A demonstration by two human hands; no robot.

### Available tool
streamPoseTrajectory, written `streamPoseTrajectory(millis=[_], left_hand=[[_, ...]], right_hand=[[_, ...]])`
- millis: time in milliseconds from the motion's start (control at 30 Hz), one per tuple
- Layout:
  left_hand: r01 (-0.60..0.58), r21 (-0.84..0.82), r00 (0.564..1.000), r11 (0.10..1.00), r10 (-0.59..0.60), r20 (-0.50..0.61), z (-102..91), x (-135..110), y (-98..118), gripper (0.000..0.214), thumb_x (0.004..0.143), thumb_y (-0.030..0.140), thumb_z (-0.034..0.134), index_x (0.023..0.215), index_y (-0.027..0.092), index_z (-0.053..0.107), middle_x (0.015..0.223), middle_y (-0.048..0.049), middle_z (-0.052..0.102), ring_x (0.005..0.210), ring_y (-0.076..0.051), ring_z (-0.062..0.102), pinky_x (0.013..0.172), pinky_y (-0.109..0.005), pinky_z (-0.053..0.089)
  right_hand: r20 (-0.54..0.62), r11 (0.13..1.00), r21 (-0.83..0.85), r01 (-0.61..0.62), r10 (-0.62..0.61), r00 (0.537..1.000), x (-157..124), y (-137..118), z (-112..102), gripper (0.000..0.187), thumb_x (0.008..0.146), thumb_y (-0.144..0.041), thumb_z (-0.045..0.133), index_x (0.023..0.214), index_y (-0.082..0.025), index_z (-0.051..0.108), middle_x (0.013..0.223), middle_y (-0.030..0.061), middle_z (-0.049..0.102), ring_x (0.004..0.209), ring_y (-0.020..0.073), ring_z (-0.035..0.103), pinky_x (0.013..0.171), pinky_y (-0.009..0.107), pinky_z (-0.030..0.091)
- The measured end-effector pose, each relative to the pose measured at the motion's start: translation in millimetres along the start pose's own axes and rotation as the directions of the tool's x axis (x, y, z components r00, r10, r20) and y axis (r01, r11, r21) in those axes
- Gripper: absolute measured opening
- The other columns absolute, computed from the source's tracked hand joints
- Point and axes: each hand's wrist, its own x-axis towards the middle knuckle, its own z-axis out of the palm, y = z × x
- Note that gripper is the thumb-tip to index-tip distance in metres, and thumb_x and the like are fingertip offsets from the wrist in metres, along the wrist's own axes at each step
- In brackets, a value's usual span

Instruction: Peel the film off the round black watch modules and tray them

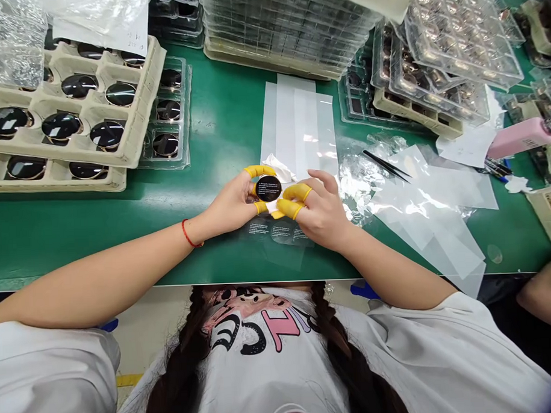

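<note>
A round black disc with small white print on its face is held by its edge in my left hand. Yellow finger cots cover several fingertips of both hands. My right hand pinches a small white cloth against the lower edge of the disc. More white cloth or tissue shows just behind the disc. Below my hands, a clear film with printed text blocks lies on the green table. White sheets are spread behind my hands.
At the left, stacked cream trays hold shiny black discs, beside a clear tray. A tall stack of clear trays stands at the back. Tweezers, crumpled film, a pink bottle and more trays are to the right.
</note>
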Motion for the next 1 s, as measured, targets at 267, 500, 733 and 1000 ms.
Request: streamPoseTrajectory(millis=[267,500,733,1000], left_hand=[[0.068,0.052,0.998,0.996,-0.067,-0.006,0.2,-1,4,0.057,0.071,0.02,0.077,0.117,0.019,0.045,0.083,0.0015,0.065,0.073,-0.012,0.064,0.066,-0.025,0.05],[0.054,0.042,0.999,0.998,-0.054,-0.004,-0.8,-4,1,0.058,0.071,0.021,0.077,0.119,0.021,0.045,0.086,0.0012,0.066,0.072,-0.012,0.064,0.064,-0.025,0.051],[-0.015,0.113,1.0,0.993,0.012,0.025,1.3,-9,1,0.054,0.077,0.023,0.072,0.121,0.022,0.043,0.102,-0.0024,0.066,0.083,-0.014,0.068,0.07,-0.025,0.054],[-0.002,0.084,0.999,0.996,-0.003,0.052,2.9,-9,4,0.055,0.076,0.023,0.074,0.121,0.021,0.044,0.099,-0.0027,0.067,0.084,-0.014,0.068,0.074,-0.026,0.054]], right_hand=[[-0.197,0.875,0.275,-0.399,0.457,0.867,2,18,-15,0.027,0.097,-0.038,0.04,0.114,-0.026,0.058,0.106,0.0065,0.066,0.095,0.02,0.059,0.093,0.042,0.047],[-0.043,0.757,0.173,-0.629,0.644,0.764,10,37,-15,0.027,0.083,-0.034,0.061,0.106,-0.02,0.065,0.115,0.0112,0.063,0.11,0.0273,0.052,0.097,0.05,0.044],[0.501,0.232,0.714,-0.661,0.491,0.713,27,-11,-17,0.031,0.075,-0.045,0.072,0.087,-0.017,0.07,0.083,0.0039,0.07,0.077,0.0141,0.061,0.074,0.03,0.052],[0.521,0.261,0.685,-0.68,0.478,0.707,26,-1,-20,0.015,0.079,-0.027,0.061,0.079,-0.016,0.072,0.071,0.0014,0.066,0.064,0.0104,0.055,0.065,0.027,0.048]])
